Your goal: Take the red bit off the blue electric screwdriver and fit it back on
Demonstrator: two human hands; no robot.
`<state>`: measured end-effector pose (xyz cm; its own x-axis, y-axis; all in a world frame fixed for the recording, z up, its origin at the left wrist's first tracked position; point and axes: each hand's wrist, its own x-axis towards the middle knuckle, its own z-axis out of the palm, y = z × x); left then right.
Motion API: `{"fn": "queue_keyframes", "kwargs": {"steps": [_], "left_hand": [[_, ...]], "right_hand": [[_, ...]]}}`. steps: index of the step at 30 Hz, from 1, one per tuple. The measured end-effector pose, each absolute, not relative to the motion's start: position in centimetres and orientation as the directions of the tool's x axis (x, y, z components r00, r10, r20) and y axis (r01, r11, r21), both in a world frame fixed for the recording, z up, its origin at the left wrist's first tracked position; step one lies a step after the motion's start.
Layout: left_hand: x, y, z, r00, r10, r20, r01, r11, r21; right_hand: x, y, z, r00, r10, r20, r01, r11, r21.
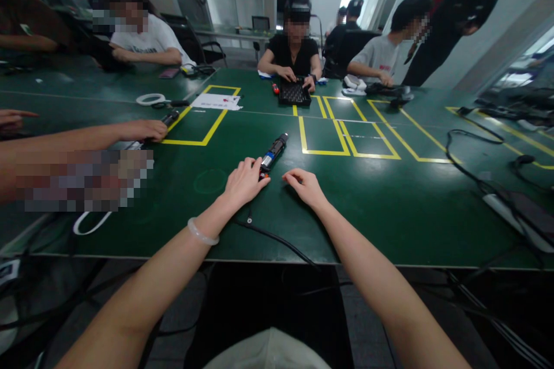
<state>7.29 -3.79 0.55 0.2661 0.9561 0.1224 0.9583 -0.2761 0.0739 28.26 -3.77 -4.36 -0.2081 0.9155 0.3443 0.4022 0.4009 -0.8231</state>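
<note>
My left hand (244, 183), with a pale bracelet (202, 233) on its wrist, lies over the near end of a black cylindrical tool with a blue label (272, 154). Its fingers close round that end and hide part of it. The tool lies slanted on the green table, its far tip pointing away to the right. A bit of orange-red shows beside my thumb. My right hand (304, 185) rests just right of the tool, apart from it, with fingers loosely curled together and nothing visible in them. A black cable (277, 237) runs across the table below my hands.
Yellow tape outlines (324, 153) mark the green table (182, 190). At left, another person's hand (149, 130) touches a similar dark tool (171, 118). Opposite, a person handles a black tray (295, 93). A white sheet (216, 101) lies far left; cables (465, 164) lie right.
</note>
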Motion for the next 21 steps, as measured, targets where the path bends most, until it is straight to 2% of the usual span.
{"fn": "queue_keyframes", "kwargs": {"steps": [8, 13, 18, 21], "left_hand": [[-0.4, -0.5, 0.5, -0.001, 0.995, 0.099, 0.997, -0.006, 0.073], [-3.8, 1.1, 0.0, -0.144, 0.978, 0.149, 0.989, 0.139, 0.044], [-3.9, 0.7, -0.2, -0.148, 0.937, 0.317, 0.989, 0.144, 0.037], [-3.0, 0.1, 0.1, -0.117, 0.944, 0.308, 0.993, 0.117, 0.017]], "right_hand": [[28.2, -3.8, -4.5, -0.224, 0.929, 0.295, 0.333, 0.358, -0.872], [28.1, -3.8, -4.4, -0.222, 0.931, 0.289, 0.332, 0.351, -0.876], [28.1, -3.8, -4.4, -0.235, 0.928, 0.288, 0.336, 0.356, -0.872], [28.1, -3.8, -4.5, -0.232, 0.932, 0.28, 0.328, 0.346, -0.879]]}}
